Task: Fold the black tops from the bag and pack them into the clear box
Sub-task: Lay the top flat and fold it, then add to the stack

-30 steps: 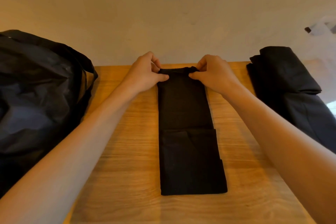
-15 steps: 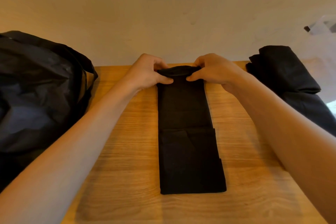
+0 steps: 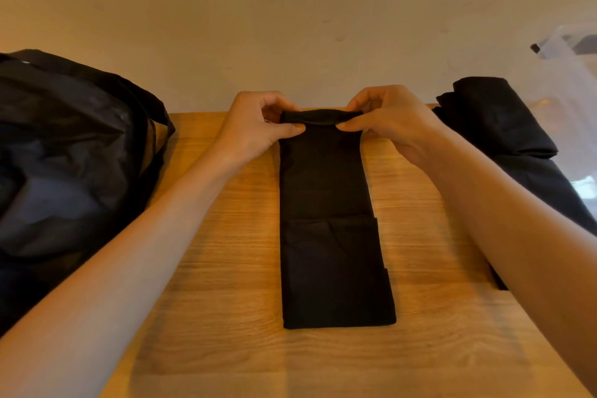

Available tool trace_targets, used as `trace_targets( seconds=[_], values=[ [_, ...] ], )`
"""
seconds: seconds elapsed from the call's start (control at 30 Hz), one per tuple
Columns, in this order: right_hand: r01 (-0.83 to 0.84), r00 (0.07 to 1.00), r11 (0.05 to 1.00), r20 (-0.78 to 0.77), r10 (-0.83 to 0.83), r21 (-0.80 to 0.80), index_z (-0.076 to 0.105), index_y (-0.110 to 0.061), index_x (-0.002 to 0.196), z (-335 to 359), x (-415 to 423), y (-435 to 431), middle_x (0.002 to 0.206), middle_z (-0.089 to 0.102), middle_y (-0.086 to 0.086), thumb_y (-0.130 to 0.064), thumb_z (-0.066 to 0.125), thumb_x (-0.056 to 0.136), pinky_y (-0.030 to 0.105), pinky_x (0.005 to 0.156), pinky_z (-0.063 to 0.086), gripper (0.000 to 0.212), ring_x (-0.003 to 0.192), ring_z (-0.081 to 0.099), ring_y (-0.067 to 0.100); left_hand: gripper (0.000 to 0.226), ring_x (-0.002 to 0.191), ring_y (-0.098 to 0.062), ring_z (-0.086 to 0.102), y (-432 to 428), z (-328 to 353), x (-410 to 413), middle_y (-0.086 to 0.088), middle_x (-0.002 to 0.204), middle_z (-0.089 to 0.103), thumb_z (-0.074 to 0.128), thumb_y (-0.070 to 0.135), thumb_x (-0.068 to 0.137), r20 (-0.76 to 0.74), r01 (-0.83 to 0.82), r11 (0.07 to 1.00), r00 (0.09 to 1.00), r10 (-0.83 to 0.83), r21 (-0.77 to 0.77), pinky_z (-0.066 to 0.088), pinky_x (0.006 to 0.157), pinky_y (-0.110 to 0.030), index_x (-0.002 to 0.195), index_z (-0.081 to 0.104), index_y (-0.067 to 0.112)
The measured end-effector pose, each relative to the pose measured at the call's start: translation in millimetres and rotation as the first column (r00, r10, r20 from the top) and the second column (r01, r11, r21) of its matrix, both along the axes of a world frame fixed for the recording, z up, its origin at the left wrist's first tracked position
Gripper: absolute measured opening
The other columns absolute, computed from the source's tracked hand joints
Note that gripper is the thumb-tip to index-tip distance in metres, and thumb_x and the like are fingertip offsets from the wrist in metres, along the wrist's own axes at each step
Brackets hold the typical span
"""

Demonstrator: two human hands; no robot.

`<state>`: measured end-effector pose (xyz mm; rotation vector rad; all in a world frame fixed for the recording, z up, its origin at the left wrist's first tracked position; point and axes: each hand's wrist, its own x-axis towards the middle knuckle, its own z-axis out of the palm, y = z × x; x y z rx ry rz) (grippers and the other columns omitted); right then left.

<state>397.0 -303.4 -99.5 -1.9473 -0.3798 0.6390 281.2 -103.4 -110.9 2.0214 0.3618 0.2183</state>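
Lifted since earlier, the top's (image 3: 326, 220) far end is pinched by the left hand (image 3: 258, 129) and right hand (image 3: 391, 123); its long axis runs toward the person.

The light is warm, yellowish and rather dim. The wall (image 3: 290, 10) is paler and cooler at its right side and turns to orange at the left. Shadows on the wooden table (image 3: 226, 284) are faint, without hard edges. The black top (image 3: 326, 203) and the bag (image 3: 64, 155) are so dark that their folds are hardly seen; the bag carries a weak bluish sheen. The clear box (image 3: 571, 87) at the right edge is washed out and blurred, with 1 bright white patch low on it. The wide lens stretches the left forearm (image 3: 145, 252) and the right forearm (image 3: 517, 236) toward the lower corners.
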Motion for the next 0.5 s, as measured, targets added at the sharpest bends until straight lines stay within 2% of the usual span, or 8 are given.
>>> trace_targets(
  seconds=[0.07,0.13,0.27,0.33,0.43,0.5],
  values=[
    [-0.058,0.994,0.998,0.091,0.055,0.035,0.073,-0.018,0.088,2,-8,-8,0.082,0.068,-0.005,-0.011,0.086,0.077,0.022,0.076,0.05,0.018,0.077,0.063,0.004,0.023,0.085,-0.003,0.067,-4,0,-10,0.007,0.095,0.074,0.084,0.005,0.079,0.08,0.008,1.0,0.997,-0.009,0.01,0.054,0.076,-0.019,0.095,0.077,0.019],
    [-0.15,0.966,0.989,0.212,0.146,0.002,0.072,-0.019,0.089,5,-20,-18,0.083,0.069,-0.006,-0.012,0.085,0.079,0.015,0.07,0.05,0.018,0.072,0.061,0.0,0.023,0.09,-0.011,0.069,-7,-3,-23,0.006,0.096,0.075,0.084,0.003,0.078,0.137,0.054,0.998,0.989,-0.059,0.044,0.055,0.079,-0.03,0.098,0.078,0.013],
    [-0.299,0.811,0.935,0.465,0.354,-0.19,0.069,-0.032,0.089,1,-44,-37,0.091,0.067,-0.018,-0.016,0.083,0.081,0.007,0.08,0.042,0.022,0.091,0.058,-0.009,0.022,0.091,-0.017,0.068,-12,-12,-51,0.002,0.095,0.074,0.084,0.006,0.079,0.196,0.159,0.979,0.963,-0.183,0.13,0.055,0.082,-0.044,0.099,0.078,0.013],
    [-0.349,0.73,0.902,0.53,0.432,-0.255,0.069,-0.034,0.096,-4,-53,-47,0.097,0.064,-0.021,-0.016,0.081,0.082,0.008,0.084,0.039,0.026,0.096,0.056,-0.008,0.025,0.093,-0.016,0.07,-18,-15,-63,0.003,0.096,0.075,0.084,0.006,0.079,0.207,0.178,0.973,0.956,-0.207,0.148,0.056,0.084,-0.042,0.101,0.078,0.014],
    [-0.391,0.66,0.875,0.576,0.482,-0.284,0.073,-0.027,0.104,-10,-63,-58,0.101,0.065,-0.016,-0.014,0.081,0.082,0.018,0.086,0.047,0.026,0.097,0.059,0.0,0.027,0.095,-0.011,0.072,-25,-18,-78,0.002,0.098,0.076,0.083,0.002,0.079,0.224,0.215,0.962,0.942,-0.25,0.169,0.058,0.087,-0.032,0.105,0.078,0.01],
    [-0.41,0.623,0.863,0.601,0.5,-0.294,0.074,-0.023,0.106,-13,-66,-63,0.101,0.066,-0.014,-0.012,0.082,0.083,0.022,0.085,0.05,0.027,0.098,0.06,0.003,0.029,0.098,-0.01,0.072,-28,-19,-87,0.003,0.1,0.076,0.083,0.001,0.079,0.23,0.231,0.951,0.933,-0.276,0.205,0.057,0.09,-0.03,0.106,0.078,0.01]
  ],
)
